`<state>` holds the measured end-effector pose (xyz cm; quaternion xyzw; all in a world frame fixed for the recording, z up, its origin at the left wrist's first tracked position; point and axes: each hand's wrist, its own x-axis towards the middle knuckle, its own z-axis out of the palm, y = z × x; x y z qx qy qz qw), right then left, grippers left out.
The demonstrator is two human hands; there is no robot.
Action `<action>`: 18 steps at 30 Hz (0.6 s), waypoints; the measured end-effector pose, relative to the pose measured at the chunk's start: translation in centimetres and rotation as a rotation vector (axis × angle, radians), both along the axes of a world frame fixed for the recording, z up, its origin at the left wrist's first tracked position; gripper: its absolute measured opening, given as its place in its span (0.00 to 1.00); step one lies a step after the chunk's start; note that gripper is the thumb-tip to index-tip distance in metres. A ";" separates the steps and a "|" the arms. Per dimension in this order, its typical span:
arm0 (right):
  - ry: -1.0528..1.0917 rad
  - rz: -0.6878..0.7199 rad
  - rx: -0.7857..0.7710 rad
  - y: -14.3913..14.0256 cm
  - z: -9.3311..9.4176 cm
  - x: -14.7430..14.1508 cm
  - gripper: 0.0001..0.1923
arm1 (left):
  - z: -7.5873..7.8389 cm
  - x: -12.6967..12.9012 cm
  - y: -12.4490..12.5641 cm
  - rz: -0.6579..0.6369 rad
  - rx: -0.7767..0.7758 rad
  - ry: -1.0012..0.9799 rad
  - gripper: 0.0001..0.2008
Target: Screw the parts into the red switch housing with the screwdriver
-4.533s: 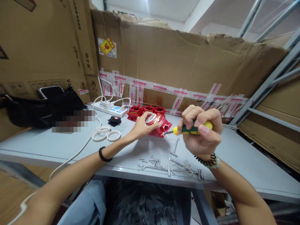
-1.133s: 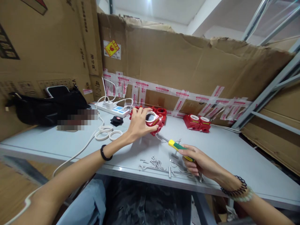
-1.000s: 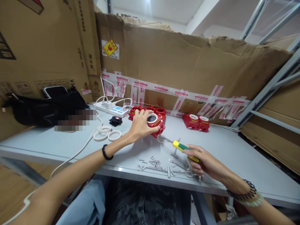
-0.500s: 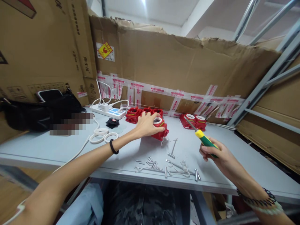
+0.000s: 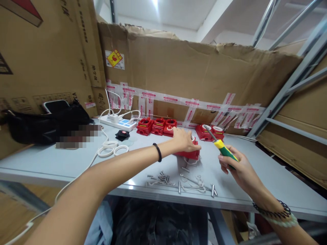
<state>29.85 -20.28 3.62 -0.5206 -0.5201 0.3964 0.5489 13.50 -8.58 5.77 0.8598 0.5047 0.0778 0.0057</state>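
Note:
My left hand (image 5: 186, 140) grips a red housing (image 5: 190, 155) from above, and a white ring partly shows at its top. A white cord hangs off the front of this housing. In my right hand (image 5: 233, 161) is a screwdriver (image 5: 227, 152) with a green and yellow handle, its shaft pointing up and left. Near the table's front edge lie several loose screws (image 5: 163, 177). Beside them are small metal T-shaped rods (image 5: 212, 189) tangled with white cord.
Several red housings (image 5: 157, 126) stand along the cardboard wall (image 5: 199, 68); two with white rings (image 5: 217, 129) are at right. White rings (image 5: 121, 149), a black piece (image 5: 122, 135), a power strip (image 5: 130, 126) and a black bag (image 5: 48, 122) occupy the left. A metal frame (image 5: 288, 81) rises at right.
My left hand has moved right, carrying the red housing away from the back row toward the screwdriver. My right hand holds almost the same place.

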 end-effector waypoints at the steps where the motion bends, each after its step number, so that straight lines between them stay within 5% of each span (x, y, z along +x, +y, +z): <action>1: -0.004 -0.002 0.001 -0.1 0.0 0.0 0.18 | 0.1 0.3 -0.1 0.005 -0.002 0.021 0.42; 12: -0.104 0.015 0.065 0.3 -0.8 0.2 0.17 | -0.7 2.4 -1.0 -0.037 0.059 0.227 0.38; 18: -0.274 0.028 0.137 0.3 -0.1 -0.2 0.12 | -0.3 0.0 0.6 -0.154 0.009 0.193 0.40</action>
